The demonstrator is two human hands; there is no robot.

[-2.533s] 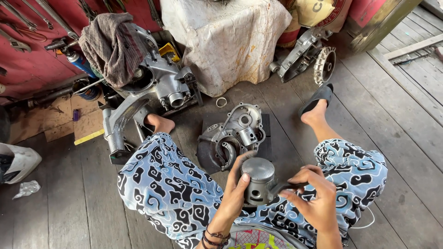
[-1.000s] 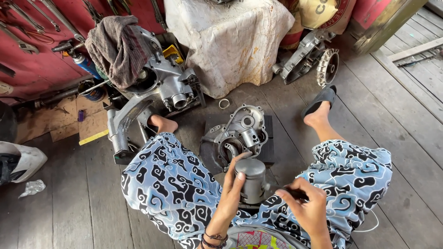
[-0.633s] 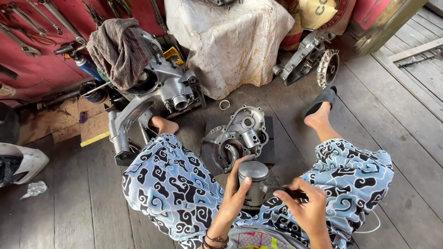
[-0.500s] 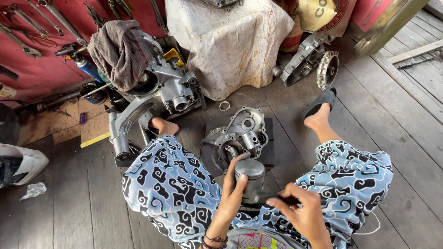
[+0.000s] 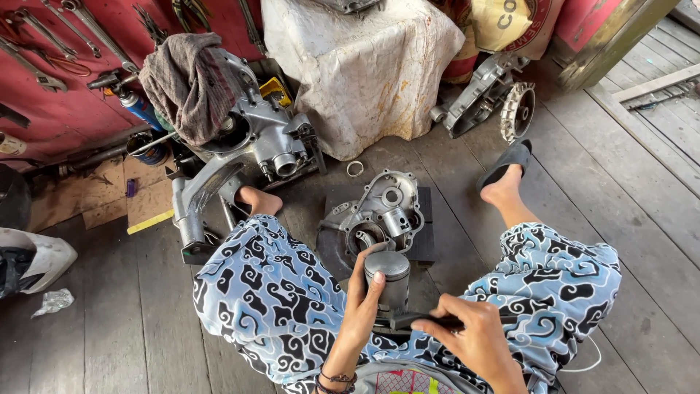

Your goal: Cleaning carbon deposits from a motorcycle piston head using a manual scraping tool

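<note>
My left hand [image 5: 359, 310] grips a grey metal piston [image 5: 389, 279] upright between my knees, fingers wrapped around its left side. Beside its base, my right hand [image 5: 474, 337] holds a thin dark tool [image 5: 421, 319] whose tip points left at the piston's lower part. Just beyond the piston an aluminium engine cover [image 5: 379, 215] lies on a dark mat [image 5: 429, 232] on the wooden floor. My legs in blue and white patterned trousers frame both hands.
A large engine case [image 5: 248, 149] with a grey rag [image 5: 186, 84] over it sits at the left by my bare foot. A cloth-covered block [image 5: 364, 66] stands behind, another casing [image 5: 490, 98] at the right. Wrenches hang on the red wall [image 5: 44, 87]. A small ring [image 5: 355, 168] lies on the floor.
My hands have lowered the piston slightly and the right hand has brought the dark tool in against its base. The view has shifted a little.
</note>
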